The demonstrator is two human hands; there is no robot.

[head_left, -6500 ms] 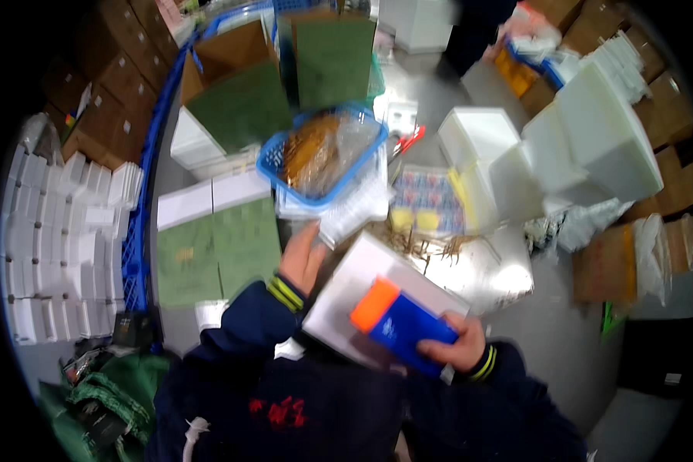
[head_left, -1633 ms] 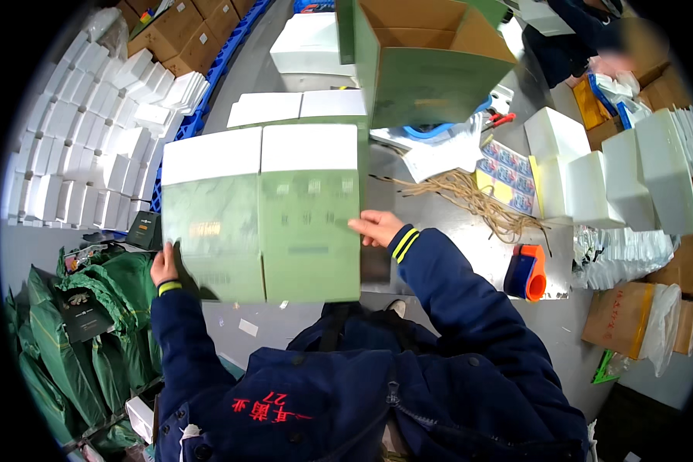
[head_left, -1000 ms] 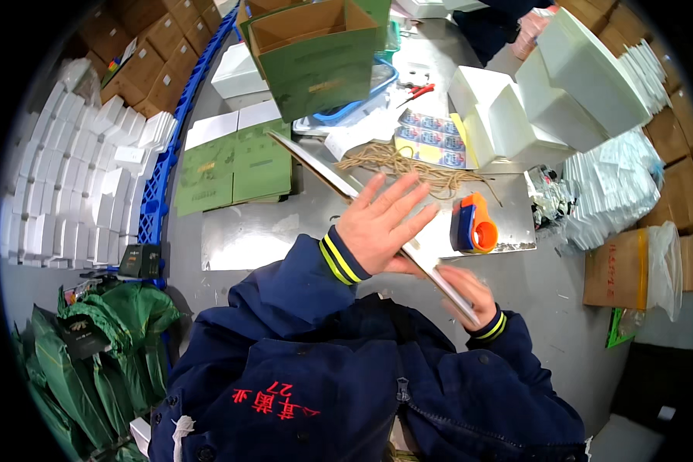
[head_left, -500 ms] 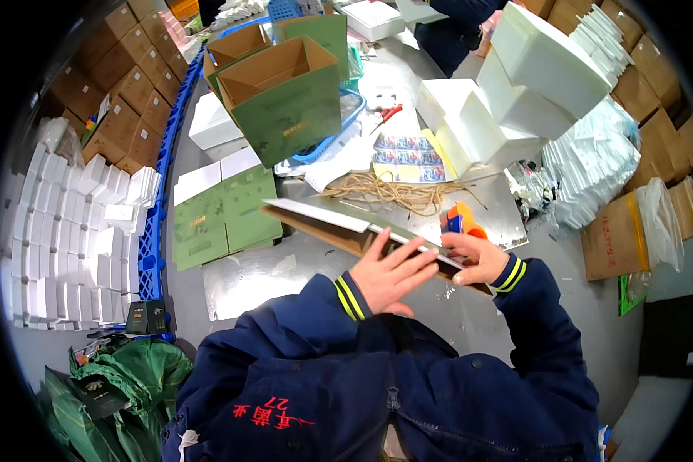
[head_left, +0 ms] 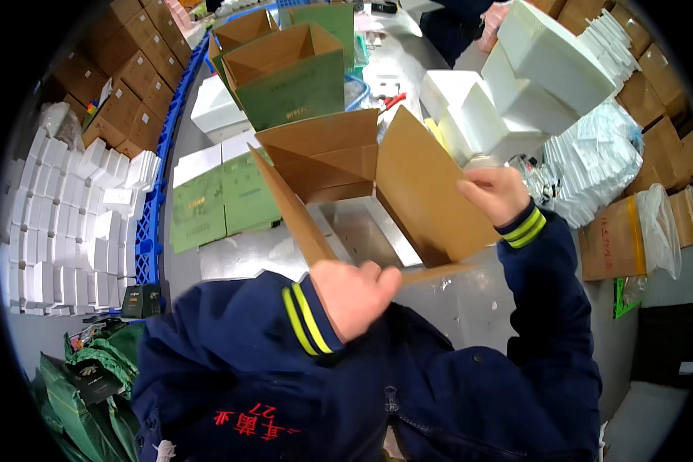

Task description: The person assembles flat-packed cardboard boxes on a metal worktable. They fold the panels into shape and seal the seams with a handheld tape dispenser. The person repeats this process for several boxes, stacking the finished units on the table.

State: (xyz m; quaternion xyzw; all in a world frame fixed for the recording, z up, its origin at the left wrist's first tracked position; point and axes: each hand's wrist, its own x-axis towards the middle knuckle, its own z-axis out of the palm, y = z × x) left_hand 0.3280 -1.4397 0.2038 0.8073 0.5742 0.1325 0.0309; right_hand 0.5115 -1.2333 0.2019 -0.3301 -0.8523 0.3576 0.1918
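A cardboard box (head_left: pixel 431 189) with bare brown inner walls stands spread into a square in front of me. Through its bottom the metal table top shows. My left hand (head_left: pixel 353 296) is closed on its near left edge, knuckles toward me. At the far right, my right hand (head_left: pixel 497 194) pinches the top edge of the right wall. Beyond it stand opened green boxes (head_left: pixel 296 88), brown inside. To the left, flat green cartons (head_left: pixel 222 200) lie on the table.
White foam boxes (head_left: pixel 535 69) are stacked at the back right, near a red-handled tool (head_left: pixel 393 101). Beside the table on the left are a blue plastic rail (head_left: pixel 152 208), white box stacks (head_left: pixel 61 223) and brown cartons (head_left: pixel 127 112). Another person's dark sleeve (head_left: pixel 448 35) shows at the far edge.
The folded carton has been opened from flat into a square box. My hands have moved apart, the left to its near edge, the right up along its right wall.
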